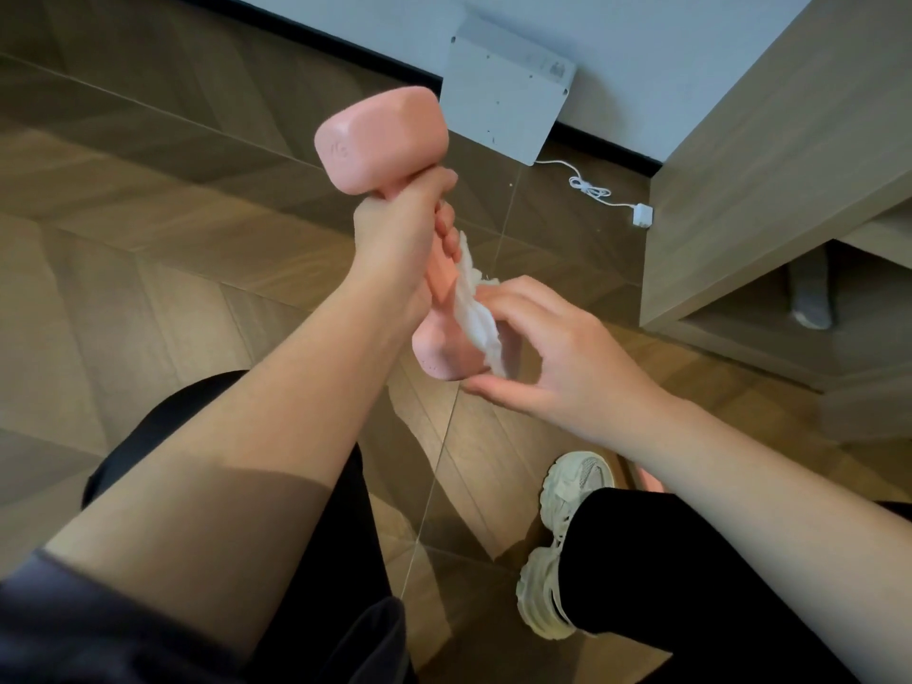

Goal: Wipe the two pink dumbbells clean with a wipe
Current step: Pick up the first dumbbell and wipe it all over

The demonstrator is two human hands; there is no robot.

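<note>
Pink dumbbell (382, 135) looks matte with blocky ends; left hand (395, 249) grips its middle, right hand (543, 348) pinches a crumpled white wipe (476, 308) against it.

The pink dumbbell (382, 140) has a smooth, matt coating; the white wipe (476, 313) looks soft and fibrous. The wood-grain floor (148, 229) shines faintly.

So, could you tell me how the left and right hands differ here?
The left hand grips the dumbbell by its handle; the right hand holds the wipe against its near head. The left hand's fingers wrap tightly; the right hand's are looser, thumb under the head. The left hand sits farther up; the right hand is nearer the camera. Both are bare and work on one dumbbell.
</note>
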